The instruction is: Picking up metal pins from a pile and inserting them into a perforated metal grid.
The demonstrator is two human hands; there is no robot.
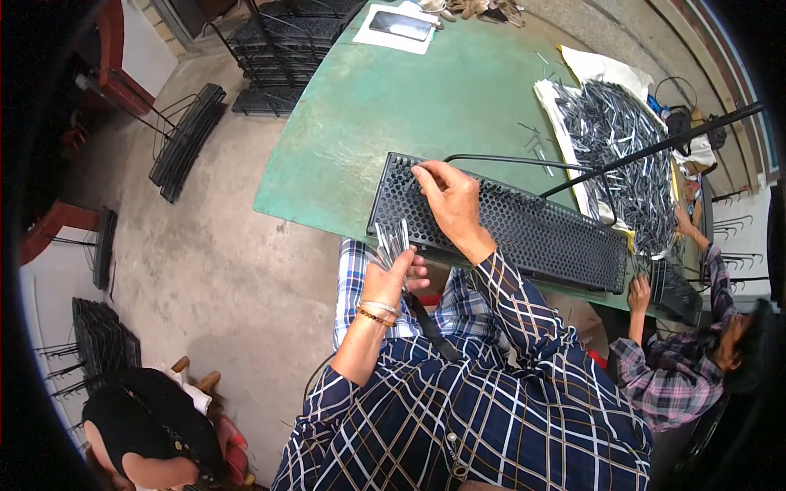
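Note:
A long black perforated metal panel [548, 237] lies along the near edge of the green table, with a bent black rod frame [508, 159] rising from its far side. My left hand [390, 278] is closed around a bundle of thin silvery metal strips [393, 236], held upright just off the panel's left end. Over that same end, my right hand [450, 200] has thumb and forefinger pinched together at the holes near the far left corner. Whatever is between those fingertips is too small to make out.
Many more strips [618, 135] are heaped on a white sack at the table's right. Beside it, a co-worker [679, 368] handles another black panel [675, 290]. A phone [401, 24] lies on the green table [393, 90]. Black racks [282, 49] stand on the floor.

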